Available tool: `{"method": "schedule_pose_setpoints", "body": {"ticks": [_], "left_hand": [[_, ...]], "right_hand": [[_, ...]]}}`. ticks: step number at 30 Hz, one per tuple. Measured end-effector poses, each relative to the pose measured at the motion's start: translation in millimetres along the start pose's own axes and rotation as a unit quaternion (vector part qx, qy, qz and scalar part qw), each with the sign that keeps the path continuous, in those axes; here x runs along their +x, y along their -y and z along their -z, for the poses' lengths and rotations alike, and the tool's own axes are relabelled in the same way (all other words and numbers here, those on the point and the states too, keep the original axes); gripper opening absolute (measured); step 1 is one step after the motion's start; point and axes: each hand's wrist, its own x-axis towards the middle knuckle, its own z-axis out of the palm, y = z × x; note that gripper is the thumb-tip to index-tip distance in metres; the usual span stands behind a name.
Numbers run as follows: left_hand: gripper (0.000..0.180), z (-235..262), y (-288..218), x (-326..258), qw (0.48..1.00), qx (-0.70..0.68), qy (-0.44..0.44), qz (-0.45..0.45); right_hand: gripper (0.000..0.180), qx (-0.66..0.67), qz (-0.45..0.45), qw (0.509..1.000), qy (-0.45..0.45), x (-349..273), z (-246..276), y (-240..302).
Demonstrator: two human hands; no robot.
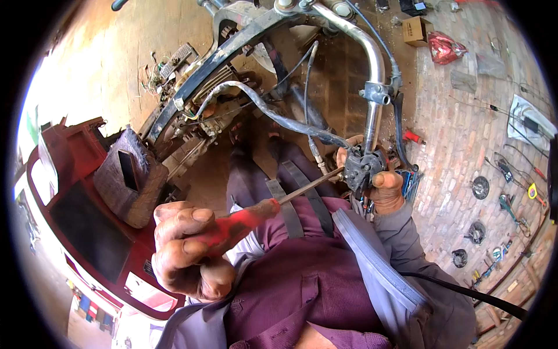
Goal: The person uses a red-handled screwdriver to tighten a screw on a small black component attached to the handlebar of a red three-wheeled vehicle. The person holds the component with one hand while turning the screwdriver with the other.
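Your left hand (186,247), near and left of centre, has its fingers wrapped tight around the red-handled screwdriver (256,210), whose shaft runs right to the black switch housing (361,168) on the chrome handlebar (375,87), which your right hand (381,183) clasps with fingers closed.

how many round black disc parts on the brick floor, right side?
3 round black discs on the brick floor: upper one, middle one, lower, smaller one. More may lie hidden past the dark picture rim or among the tools.
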Motion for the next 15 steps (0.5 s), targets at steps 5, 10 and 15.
{"method": "schedule_pose_setpoints", "body": {"ticks": [5, 10, 15], "left_hand": [[0.046, -9, -13, -5, 0.994, -0.007, -0.07, 0.089], [0.046, -16, -17, -9, 0.977, -0.144, -0.095, 0.123], [0.05, -13, -12, -9, 0.985, -0.092, -0.103, 0.105]], "right_hand": [[0.077, 0.001, 0.018, 1.0, 0.004, 1, 0, -1], [0.084, -0.011, -0.016, 1.0, -0.012, 1, 3, 3], [0.081, 0.017, -0.021, 0.999, -0.023, 1, -3, 4]]}}
